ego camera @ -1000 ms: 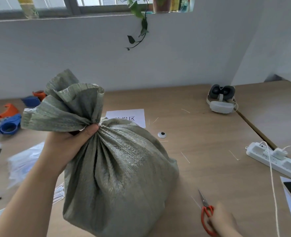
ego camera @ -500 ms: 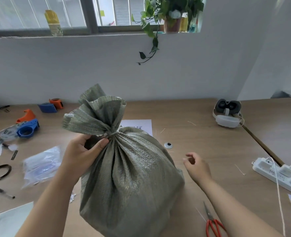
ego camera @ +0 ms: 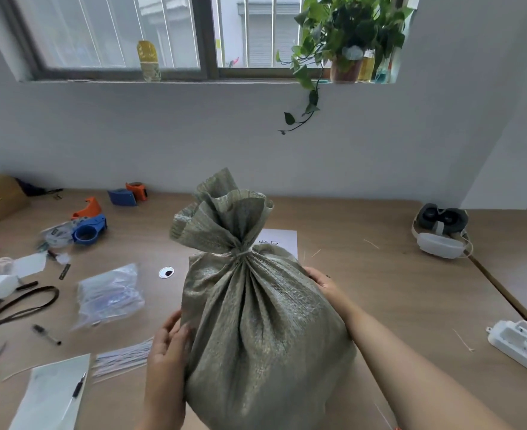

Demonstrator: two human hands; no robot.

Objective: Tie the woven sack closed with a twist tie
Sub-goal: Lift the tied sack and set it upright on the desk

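Observation:
A full grey-green woven sack [ego camera: 256, 330] stands upright on the wooden table [ego camera: 395, 293]. Its neck is gathered and a pale twist tie [ego camera: 239, 252] wraps around it, with the ruffled mouth fanning out above. My left hand [ego camera: 170, 346] lies flat against the sack's lower left side. My right hand [ego camera: 322, 282] presses on its upper right shoulder. Both hands hold the sack between them. A bundle of loose twist ties [ego camera: 122, 360] lies on the table left of my left hand.
Left of the sack lie a clear plastic bag [ego camera: 110, 297], tape dispensers [ego camera: 87, 231], a dark strap [ego camera: 17, 308], a pen [ego camera: 46, 335] and paper sheets [ego camera: 51, 395]. A headset [ego camera: 442, 234] and a power strip [ego camera: 518, 342] sit on the right. A paper label [ego camera: 279, 240] lies behind the sack.
My left hand let go of the sack's neck and dropped to its lower side. My right hand left the scissors and came onto the sack. The tie now shows on the neck.

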